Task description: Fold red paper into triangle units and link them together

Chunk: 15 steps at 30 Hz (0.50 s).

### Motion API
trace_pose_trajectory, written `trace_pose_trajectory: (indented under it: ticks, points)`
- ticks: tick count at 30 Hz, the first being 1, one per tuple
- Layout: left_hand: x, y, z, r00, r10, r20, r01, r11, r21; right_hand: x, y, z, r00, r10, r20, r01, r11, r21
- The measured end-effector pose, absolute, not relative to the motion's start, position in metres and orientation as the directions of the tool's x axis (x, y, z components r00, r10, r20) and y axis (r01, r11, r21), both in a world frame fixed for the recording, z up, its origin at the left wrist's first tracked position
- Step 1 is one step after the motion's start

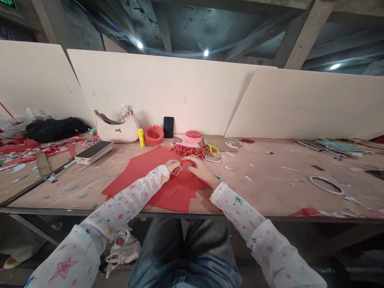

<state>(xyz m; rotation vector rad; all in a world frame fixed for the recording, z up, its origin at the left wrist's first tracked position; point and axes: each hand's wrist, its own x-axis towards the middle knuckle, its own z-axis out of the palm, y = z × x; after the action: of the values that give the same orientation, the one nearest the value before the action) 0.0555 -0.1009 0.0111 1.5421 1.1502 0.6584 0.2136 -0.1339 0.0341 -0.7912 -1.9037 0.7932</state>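
Red paper sheets (168, 196) lie fanned out and overlapping on the table in front of me. Above them, my left hand (174, 167) is closed, its fingers pinched on a small red paper piece. My right hand (196, 166) is beside it, thumb and fingers closed on the same small red piece, whose outline is partly hidden by the fingers. Just beyond the hands is a pile of folded red paper pieces (187, 151). Scissors with yellow and red handles (211, 149) lie right of that pile, near a roll of tape (213, 158).
Behind stand a glue stick (141, 137), red paper rings (153, 135), a black phone (168, 127) and a white handbag (117, 128). A white device (94, 152) lies left. An oval ring (326, 185) and paper scraps lie right. White panels (168, 88) rise behind the table.
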Motion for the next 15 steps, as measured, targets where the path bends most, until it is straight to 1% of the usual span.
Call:
trace_pose_trajectory:
  ticks: [2,4,9,12,15]
  points:
    - [0.0555,-0.1001,0.0113,0.395,0.907,-0.145,0.333,0.005,0.943,0.2135,-0.1325,0.0332,-0.394,0.787,0.475,0.221,0.583,-0.782]
    - [0.0553,-0.0998,0.0104,0.392,0.914,-0.105,0.328,-0.032,0.944,0.2143,-0.13,0.0316,-0.379,0.807,0.452,0.238,0.557,-0.796]
    - [0.053,-0.1029,0.0047,0.363,0.925,0.108,0.281,-0.219,0.934,0.2162,-0.1278,0.0289,-0.36,0.858,0.367,0.246,0.466,-0.85]
    - [0.0522,-0.1055,0.0031,0.402,0.891,0.211,0.243,-0.326,0.914,0.2159,-0.131,0.0298,-0.391,0.867,0.307,0.229,0.415,-0.88]
    - [0.0523,-0.1061,0.0037,0.45,0.85,0.273,0.202,-0.394,0.896,0.2151,-0.1344,0.0314,-0.418,0.87,0.263,0.212,0.375,-0.903]
